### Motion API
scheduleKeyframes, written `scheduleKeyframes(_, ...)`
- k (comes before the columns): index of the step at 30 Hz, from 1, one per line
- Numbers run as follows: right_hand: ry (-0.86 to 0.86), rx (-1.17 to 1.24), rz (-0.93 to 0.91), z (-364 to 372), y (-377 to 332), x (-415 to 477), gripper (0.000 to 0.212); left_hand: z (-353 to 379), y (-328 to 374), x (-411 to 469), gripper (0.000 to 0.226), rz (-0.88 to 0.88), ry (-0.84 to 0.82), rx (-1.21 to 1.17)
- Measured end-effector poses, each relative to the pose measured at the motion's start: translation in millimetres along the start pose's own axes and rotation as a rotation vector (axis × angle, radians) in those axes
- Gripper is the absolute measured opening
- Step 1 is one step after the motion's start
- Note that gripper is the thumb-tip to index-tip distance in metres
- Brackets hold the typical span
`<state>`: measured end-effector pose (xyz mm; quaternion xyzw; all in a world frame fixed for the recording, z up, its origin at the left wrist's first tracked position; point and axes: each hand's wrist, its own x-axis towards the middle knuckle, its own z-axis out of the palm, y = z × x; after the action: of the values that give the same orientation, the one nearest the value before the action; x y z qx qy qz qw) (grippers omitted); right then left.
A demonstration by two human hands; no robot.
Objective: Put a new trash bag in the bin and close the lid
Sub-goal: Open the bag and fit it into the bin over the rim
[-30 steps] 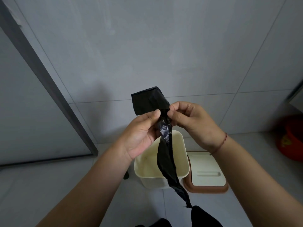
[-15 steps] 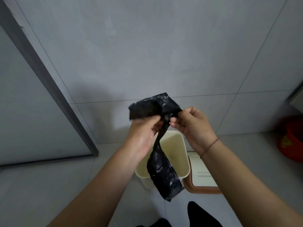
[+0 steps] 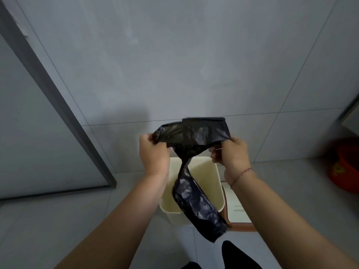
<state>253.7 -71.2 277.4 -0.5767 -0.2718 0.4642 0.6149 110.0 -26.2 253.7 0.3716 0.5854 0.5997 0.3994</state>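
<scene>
A black trash bag [image 3: 194, 134] is stretched wide between my two hands above the bin. My left hand [image 3: 153, 154] grips its left edge and my right hand [image 3: 231, 154] grips its right edge. The lower part of the bag hangs twisted and crumpled in front of the bin's opening. The cream bin [image 3: 206, 171] stands on the floor below with nothing in it and its top open. Its cream lid with a brown rim [image 3: 239, 208] lies on the floor just right of the bin, partly hidden by my right forearm.
A grey tiled wall rises behind the bin. A dark door frame [image 3: 58, 105] slants down at the left. A red bucket [image 3: 345, 166] sits at the right edge. A dark shoe or trouser leg [image 3: 235, 255] shows at the bottom.
My hands have moved apart and lowered, spreading the top of the bag from a narrow bunch into a wide band. The hanging part has shortened and bunched up.
</scene>
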Motion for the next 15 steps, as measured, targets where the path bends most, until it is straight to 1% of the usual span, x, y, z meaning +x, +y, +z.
scheduleKeyframes(2,0.068,-0.016,-0.019,-1.0,3.6,2.1,0.025,-0.9,-4.5,1.1,0.013,-0.001,0.057,-0.021)
scheduleKeyframes(3,0.091,-0.016,-0.037,-0.5,6.2,3.3,0.025,0.0,-4.4,-0.2,0.018,0.022,0.072,-0.021)
scheduleKeyframes(4,0.105,-0.008,-0.052,0.3,7.6,4.5,0.026,0.7,-4.7,-1.2,0.026,0.053,0.071,0.001)
scheduleKeyframes(6,0.105,0.000,-0.063,0.0,7.9,9.1,0.039,1.9,-3.3,-0.3,0.048,0.128,0.011,0.120)
scheduleKeyframes(7,0.098,0.001,-0.059,-0.9,6.3,11.6,0.046,1.8,-0.5,0.9,0.054,0.165,-0.069,0.171)
scheduleKeyframes(9,0.084,0.049,-0.035,-3.5,2.1,16.9,0.053,-1.6,7.7,2.5,0.059,0.230,-0.296,0.233)
scheduleKeyframes(11,0.067,0.150,0.019,-4.2,-2.9,22.2,0.050,-8.8,16.7,2.2,0.054,0.210,-0.519,0.238)
scheduleKeyframes(12,0.050,0.192,0.038,-4.0,-5.6,24.5,0.045,-11.8,20.7,1.1,0.050,0.144,-0.626,0.152)
scheduleKeyframes(13,0.013,0.218,0.040,-4.1,-7.3,27.3,0.040,-14.0,23.9,-0.9,0.046,0.044,-0.722,-0.009)
scheduleKeyframes(14,-0.050,0.234,0.032,-4.2,-9.2,29.6,0.034,-15.6,26.5,-1.7,0.043,-0.069,-0.785,-0.195)
scheduleKeyframes(15,-0.128,0.240,0.025,-5.0,-11.0,31.5,0.030,-17.5,29.3,-0.2,0.038,-0.167,-0.814,-0.358)
